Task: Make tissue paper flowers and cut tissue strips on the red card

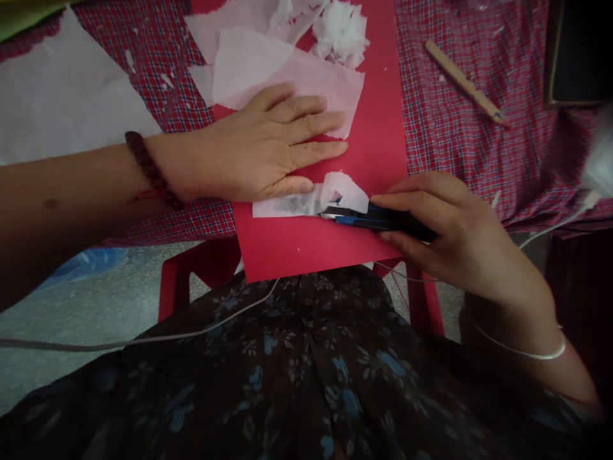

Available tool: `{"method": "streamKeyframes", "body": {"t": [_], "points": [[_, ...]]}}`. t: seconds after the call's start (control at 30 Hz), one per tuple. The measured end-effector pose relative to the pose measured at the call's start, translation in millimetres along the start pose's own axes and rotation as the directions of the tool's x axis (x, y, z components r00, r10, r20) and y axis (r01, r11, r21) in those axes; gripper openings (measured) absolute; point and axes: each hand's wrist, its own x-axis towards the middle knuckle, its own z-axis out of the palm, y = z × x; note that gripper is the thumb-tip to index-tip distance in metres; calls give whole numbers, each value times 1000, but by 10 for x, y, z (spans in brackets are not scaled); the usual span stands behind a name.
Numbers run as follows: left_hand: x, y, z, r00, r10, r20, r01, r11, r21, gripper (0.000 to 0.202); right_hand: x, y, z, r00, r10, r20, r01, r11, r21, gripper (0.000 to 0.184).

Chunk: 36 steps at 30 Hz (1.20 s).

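Note:
My left hand (268,144) lies flat with fingers stretched out, pressing on a red card sheet (378,147) and the edge of a thin white tissue sheet (268,67). My right hand (450,230) is closed around a dark stapler with a blue part (373,218), whose tip sits on a folded white tissue strip (306,201) at the card's near part. The strip lies just under my left thumb. A bead bracelet is on my left wrist, a thin bangle on my right.
A crumpled white tissue flower (341,32) sits at the card's far end. A wooden pencil (462,81) lies on the red checked cloth (454,134) to the right. A large white sheet (62,102) covers the left. A red plastic stool (201,268) and a white cable (143,337) are below.

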Motion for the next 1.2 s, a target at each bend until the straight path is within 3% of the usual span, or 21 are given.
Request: {"method": "streamKeyframes", "body": {"t": [0.27,0.77,1.2], "points": [[6,31,-3,1000,-8,0,8,1000,14,61,165,-82,37,999,-30,30,30,1000,-5,32],[26,9,-7,1000,10,18,-11,999,44,65,-91,-99,7,998,54,-14,-54,999,-3,49],[36,52,-21,1000,-10,8,10,999,42,63,226,-161,79,1000,11,17,-11,1000,-10,39]]}}
